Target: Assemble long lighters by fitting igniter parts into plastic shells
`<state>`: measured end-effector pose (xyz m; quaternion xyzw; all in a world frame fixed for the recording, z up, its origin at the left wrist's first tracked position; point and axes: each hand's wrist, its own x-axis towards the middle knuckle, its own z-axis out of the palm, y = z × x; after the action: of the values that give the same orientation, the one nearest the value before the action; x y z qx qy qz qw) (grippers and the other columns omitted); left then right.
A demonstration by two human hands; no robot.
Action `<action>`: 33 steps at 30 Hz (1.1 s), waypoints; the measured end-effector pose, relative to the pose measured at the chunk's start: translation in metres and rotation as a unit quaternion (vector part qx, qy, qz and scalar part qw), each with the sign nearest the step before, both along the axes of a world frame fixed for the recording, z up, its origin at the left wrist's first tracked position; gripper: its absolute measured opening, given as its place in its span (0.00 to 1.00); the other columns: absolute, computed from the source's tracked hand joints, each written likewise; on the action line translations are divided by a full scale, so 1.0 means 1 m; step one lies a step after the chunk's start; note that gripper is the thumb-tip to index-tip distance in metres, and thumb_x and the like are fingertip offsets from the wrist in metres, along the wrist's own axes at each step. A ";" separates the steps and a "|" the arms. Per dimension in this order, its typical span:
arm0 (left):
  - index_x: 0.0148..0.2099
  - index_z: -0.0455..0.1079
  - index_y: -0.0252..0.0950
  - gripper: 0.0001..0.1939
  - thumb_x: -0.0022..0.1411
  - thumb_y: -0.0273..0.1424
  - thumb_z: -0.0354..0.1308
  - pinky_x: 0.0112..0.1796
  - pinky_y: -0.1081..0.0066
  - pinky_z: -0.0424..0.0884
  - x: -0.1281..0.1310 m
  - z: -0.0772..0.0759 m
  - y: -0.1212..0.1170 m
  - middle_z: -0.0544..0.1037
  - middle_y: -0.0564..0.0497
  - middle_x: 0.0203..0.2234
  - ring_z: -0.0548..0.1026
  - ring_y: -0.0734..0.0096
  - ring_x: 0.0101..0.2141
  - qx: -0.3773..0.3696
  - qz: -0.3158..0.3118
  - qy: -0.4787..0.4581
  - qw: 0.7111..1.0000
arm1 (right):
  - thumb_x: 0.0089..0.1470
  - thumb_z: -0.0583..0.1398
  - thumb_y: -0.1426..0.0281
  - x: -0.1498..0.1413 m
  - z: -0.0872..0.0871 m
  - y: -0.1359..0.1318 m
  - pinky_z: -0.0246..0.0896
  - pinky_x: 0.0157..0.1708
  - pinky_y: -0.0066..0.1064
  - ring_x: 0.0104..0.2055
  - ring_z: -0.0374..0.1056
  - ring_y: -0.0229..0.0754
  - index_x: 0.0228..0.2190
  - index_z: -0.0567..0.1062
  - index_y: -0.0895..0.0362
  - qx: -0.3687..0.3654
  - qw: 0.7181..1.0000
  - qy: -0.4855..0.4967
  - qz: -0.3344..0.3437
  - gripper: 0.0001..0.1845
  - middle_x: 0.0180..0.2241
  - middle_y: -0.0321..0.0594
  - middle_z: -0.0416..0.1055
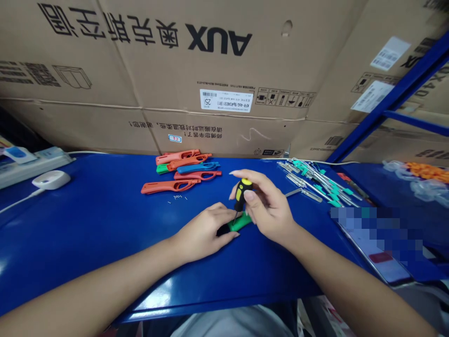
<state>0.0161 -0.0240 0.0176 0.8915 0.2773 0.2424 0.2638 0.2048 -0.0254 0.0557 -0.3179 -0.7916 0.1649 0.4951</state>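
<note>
In my right hand [271, 208] is a short black-and-yellow screwdriver [242, 193], held upright with the shaft pointing down. Its tip meets a green lighter handle [240, 223] on the blue table. My left hand [205, 231] grips that handle from the left, fingers and thumb around its near end, and hides part of it. Small pale screws [177, 197] lie loose beyond my left hand. Behind them are several lighter handles in red, orange, blue and green, among them an orange one [170, 186] nearest to me.
Metal rods with teal ends [322, 182] are heaped at the right, near a phone [375, 252]. Orange parts in clear plastic [426, 173] lie farther right. A white charger [51, 179] and a power strip [45, 161] sit at left. Large cardboard boxes [175, 70] wall off the back.
</note>
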 end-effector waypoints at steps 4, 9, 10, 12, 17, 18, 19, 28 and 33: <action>0.54 0.72 0.37 0.14 0.67 0.31 0.61 0.49 0.60 0.70 0.000 0.000 -0.001 0.80 0.47 0.47 0.74 0.60 0.45 -0.001 -0.008 -0.004 1.000 | 0.58 0.64 0.67 0.004 -0.001 0.003 0.69 0.29 0.30 0.29 0.70 0.38 0.48 0.72 0.52 0.158 0.981 -0.020 -0.111 0.15 0.36 0.40 0.75; 0.49 0.74 0.37 0.09 0.67 0.30 0.59 0.48 0.59 0.70 0.001 -0.001 -0.003 0.80 0.46 0.44 0.75 0.59 0.44 0.006 0.001 0.003 1.000 | 0.67 0.51 0.71 0.004 0.003 -0.002 0.72 0.37 0.32 0.39 0.74 0.40 0.60 0.63 0.53 0.083 0.992 -0.077 0.047 0.21 0.45 0.44 0.76; 0.49 0.74 0.37 0.09 0.67 0.30 0.59 0.48 0.59 0.70 0.001 -0.002 -0.003 0.80 0.46 0.43 0.76 0.60 0.44 0.007 0.003 0.003 1.000 | 0.67 0.50 0.71 0.003 0.004 -0.003 0.72 0.37 0.32 0.38 0.74 0.39 0.60 0.63 0.53 0.064 0.993 -0.075 0.062 0.21 0.44 0.44 0.76; 0.48 0.73 0.36 0.08 0.67 0.29 0.59 0.46 0.60 0.71 0.002 -0.003 -0.003 0.80 0.47 0.41 0.77 0.61 0.42 0.007 0.011 -0.001 1.000 | 0.65 0.54 0.71 0.002 0.002 -0.003 0.70 0.33 0.29 0.33 0.73 0.37 0.57 0.66 0.53 0.098 0.992 -0.074 0.039 0.19 0.38 0.40 0.77; 0.46 0.73 0.36 0.07 0.66 0.30 0.60 0.44 0.62 0.71 0.003 -0.002 -0.004 0.80 0.48 0.39 0.77 0.62 0.40 0.002 0.020 -0.008 1.000 | 0.63 0.59 0.67 0.005 0.002 0.000 0.67 0.30 0.29 0.29 0.70 0.38 0.51 0.71 0.53 0.230 0.968 -0.090 -0.034 0.15 0.31 0.37 0.75; 0.46 0.73 0.36 0.07 0.66 0.29 0.60 0.45 0.62 0.71 0.003 -0.001 -0.004 0.81 0.48 0.39 0.77 0.62 0.40 0.001 0.017 -0.005 1.000 | 0.65 0.55 0.68 0.006 0.003 0.000 0.68 0.32 0.30 0.33 0.72 0.39 0.53 0.70 0.54 0.190 0.978 -0.085 -0.006 0.16 0.35 0.40 0.76; 0.46 0.74 0.37 0.07 0.66 0.29 0.61 0.46 0.61 0.70 0.003 0.001 -0.004 0.81 0.48 0.39 0.77 0.62 0.40 0.000 0.015 -0.002 1.000 | 0.67 0.51 0.70 0.006 0.005 0.000 0.70 0.35 0.31 0.37 0.73 0.40 0.56 0.68 0.54 0.134 0.988 -0.076 0.026 0.18 0.40 0.43 0.77; 0.51 0.74 0.37 0.12 0.65 0.30 0.62 0.47 0.60 0.70 0.004 -0.001 -0.005 0.81 0.47 0.44 0.76 0.59 0.43 -0.009 0.032 -0.004 0.999 | 0.59 0.64 0.67 0.010 0.008 0.007 0.67 0.29 0.29 0.28 0.70 0.37 0.44 0.76 0.54 0.190 0.978 -0.069 -0.057 0.11 0.30 0.37 0.76; 0.49 0.75 0.38 0.11 0.64 0.29 0.63 0.43 0.63 0.71 0.004 -0.003 -0.005 0.82 0.50 0.39 0.74 0.62 0.40 -0.016 0.049 0.000 0.999 | 0.69 0.49 0.69 0.012 0.013 0.008 0.71 0.37 0.31 0.41 0.74 0.38 0.55 0.70 0.53 0.053 0.995 -0.054 0.068 0.18 0.44 0.43 0.77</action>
<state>0.0197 -0.0288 0.0147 0.8722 0.3249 0.2509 0.2659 0.2166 -0.0176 0.0682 -0.2449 -0.8447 0.1388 0.4552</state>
